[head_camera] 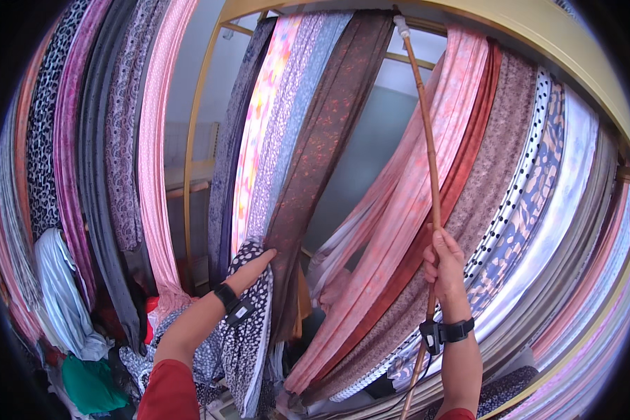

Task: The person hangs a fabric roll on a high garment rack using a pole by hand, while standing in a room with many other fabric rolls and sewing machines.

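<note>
My right hand (444, 257) grips a long bamboo pole (429, 142) around its middle. The pole's wrapped tip (400, 25) reaches the top rail, close to the upper end of a dark brown fabric with an orange-red pattern (325, 152). My left hand (260, 262) touches the lower part of that brown fabric, its fingers mostly hidden behind cloth, so its grip cannot be made out. Just below the left hand hangs a black fabric with white spots (247, 336). Pink patterned fabric (415, 194) hangs right of the brown one, partly behind the pole.
Many lengths of fabric hang on both sides, among them pink dotted cloth (155, 142) and rust-red cloth (451, 199). A yellow metal frame (195, 131) stands at left of centre. Green cloth (92, 386) and other bundled fabrics lie low at the left.
</note>
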A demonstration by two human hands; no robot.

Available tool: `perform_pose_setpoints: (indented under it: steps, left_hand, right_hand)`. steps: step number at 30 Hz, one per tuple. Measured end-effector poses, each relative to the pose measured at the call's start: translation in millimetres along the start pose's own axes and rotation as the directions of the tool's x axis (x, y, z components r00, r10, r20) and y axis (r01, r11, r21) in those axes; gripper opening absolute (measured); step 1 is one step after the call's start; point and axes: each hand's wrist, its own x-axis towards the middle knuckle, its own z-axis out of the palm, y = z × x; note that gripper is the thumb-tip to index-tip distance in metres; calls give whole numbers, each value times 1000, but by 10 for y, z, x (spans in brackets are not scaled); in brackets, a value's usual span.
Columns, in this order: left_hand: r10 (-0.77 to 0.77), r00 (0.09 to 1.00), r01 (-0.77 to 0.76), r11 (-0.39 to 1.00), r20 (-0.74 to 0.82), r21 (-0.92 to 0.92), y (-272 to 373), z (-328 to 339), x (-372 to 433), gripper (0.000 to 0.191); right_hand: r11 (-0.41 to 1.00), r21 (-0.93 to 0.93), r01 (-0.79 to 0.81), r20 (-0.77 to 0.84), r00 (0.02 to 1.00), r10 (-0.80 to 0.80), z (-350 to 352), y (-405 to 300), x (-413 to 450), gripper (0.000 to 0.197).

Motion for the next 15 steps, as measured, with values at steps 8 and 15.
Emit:
perform_pose_setpoints:
  steps: [8, 15]
  left_hand:
    - [-43, 999, 40, 971, 10, 237, -267, 149, 355, 61]
    - [329, 935, -304, 936, -131, 177, -876, -305, 649, 42]
  right_hand:
    - [1000, 15, -3, -9, 1000, 3, -144, -99, -182, 26]
    - [992, -119, 29, -117, 992, -43, -294, -19, -605, 27]
